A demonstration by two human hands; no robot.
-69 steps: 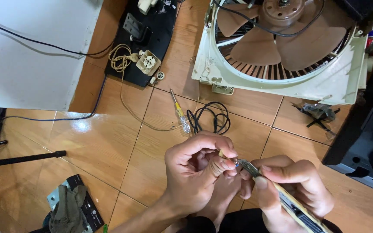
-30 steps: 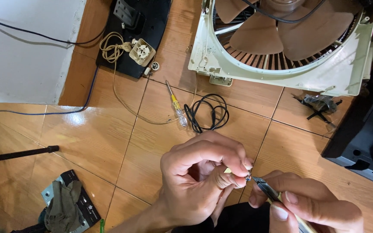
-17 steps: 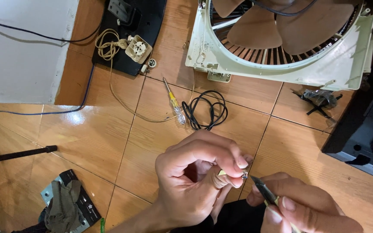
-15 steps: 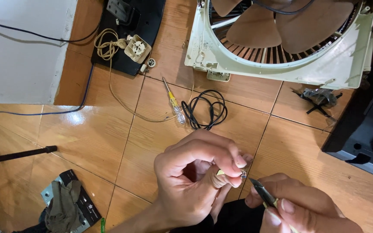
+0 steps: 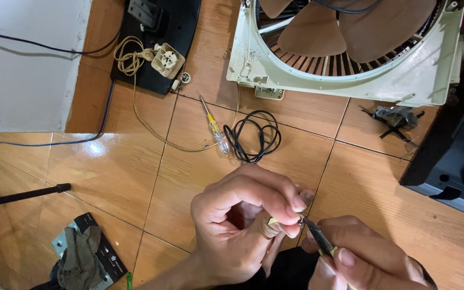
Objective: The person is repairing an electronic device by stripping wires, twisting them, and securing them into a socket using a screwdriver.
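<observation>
2 hands meet low over the glossy orange floor tiles [image 5: 108, 177]: the left hand [image 5: 243, 225] pinches a small pale part [image 5: 273, 220] between thumb and fingertips, and the right hand [image 5: 366, 258] is closed around a slim dark-tipped tool [image 5: 318, 239] whose point touches that part. It looks like fine picking or prying; steady pressure seems called for. Beyond lie a yellow-handled screwdriver [image 5: 213, 126], a coiled black cable [image 5: 253, 137] and a cream plastic fan housing [image 5: 350, 80] with brown blades.
</observation>
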